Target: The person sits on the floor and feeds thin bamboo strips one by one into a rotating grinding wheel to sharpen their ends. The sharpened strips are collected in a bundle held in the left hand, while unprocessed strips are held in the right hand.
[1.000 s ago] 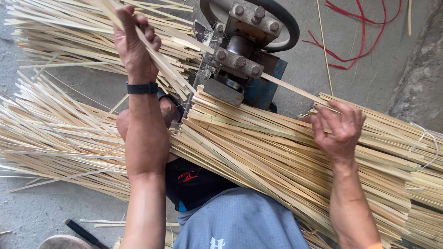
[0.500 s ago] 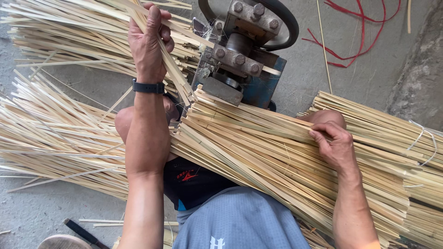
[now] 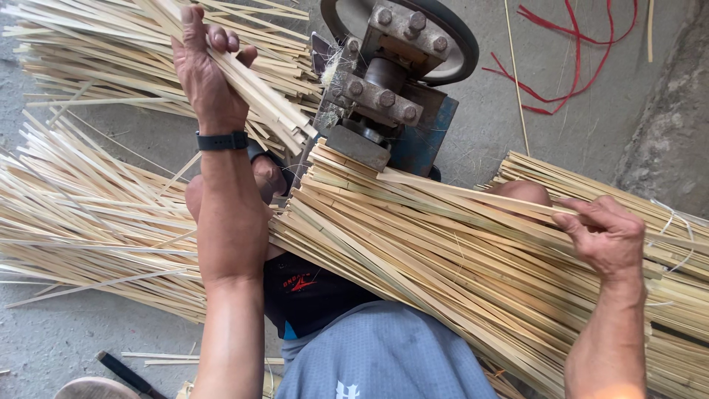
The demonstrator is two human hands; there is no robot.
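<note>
My left hand [image 3: 208, 70] is raised at the upper left, closed around a handful of thin bamboo strips [image 3: 255, 96] that slant down toward the blue machine [image 3: 391, 96]. A black band sits on that wrist. My right hand [image 3: 607, 233] rests at the right on a thick bundle of bamboo slats [image 3: 443, 251] lying across my lap. Its fingers pinch one long slat [image 3: 473, 193] that points toward the machine's metal mouth.
Loose bamboo strips lie heaped on the concrete floor at left [image 3: 81, 222] and upper left [image 3: 88, 52]. The machine carries a grey wheel with a bolted plate [image 3: 402, 29]. Red cord [image 3: 569, 81] lies on the floor at upper right. A dark tool handle [image 3: 122, 373] lies at bottom left.
My left hand has lifted its strips slightly higher and to the left. My right hand slid right and down along the bundle and now pinches a single slat.
</note>
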